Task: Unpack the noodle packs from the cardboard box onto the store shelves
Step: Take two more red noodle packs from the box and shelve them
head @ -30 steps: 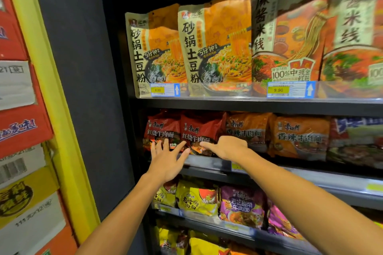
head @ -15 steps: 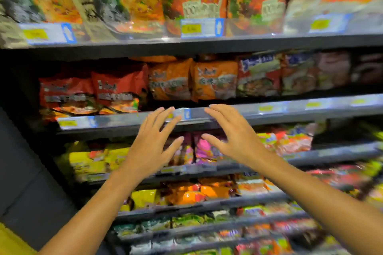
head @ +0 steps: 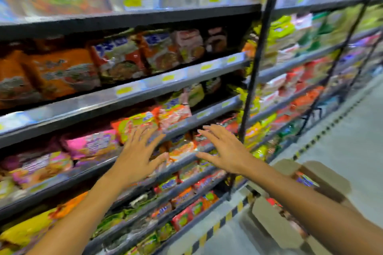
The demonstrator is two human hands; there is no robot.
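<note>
Nearest to us, our two forearms reach forward from the bottom of the view. Our left hand [head: 137, 156] hangs in the air with its fingers spread and straight, holding nothing. Our right hand [head: 224, 151] mirrors it, fingers fanned out, palm down, and also empty. The two hands are near each other but apart, and neither touches a shelf or a pack as far as we can tell.

Down at our right, on the pale floor [head: 352, 130], sits the cardboard box [head: 275, 221] with its flaps open. A few noodle packs [head: 303, 181] show inside it, one blue and one red, though the blur hides how many remain. Our right forearm crosses in front of part of the box.

Beyond our hands run the store shelves [head: 145, 93], tier upon tier, already crowded with bright packs: pink ones to the left, a yellow and red pack [head: 136, 124] just past our left fingers, orange ones higher up. Yellow price tags line the shelf edges. A dark upright post [head: 255, 68] divides this bay from the next, which stretches away along the aisle.

We judge that we are between packs: hands free, nothing yet carried. The next move calls for bringing both hands down and right to the box, gripping a pack or a bundle inside it, then finding a gap among the shelves that matches it.
</note>
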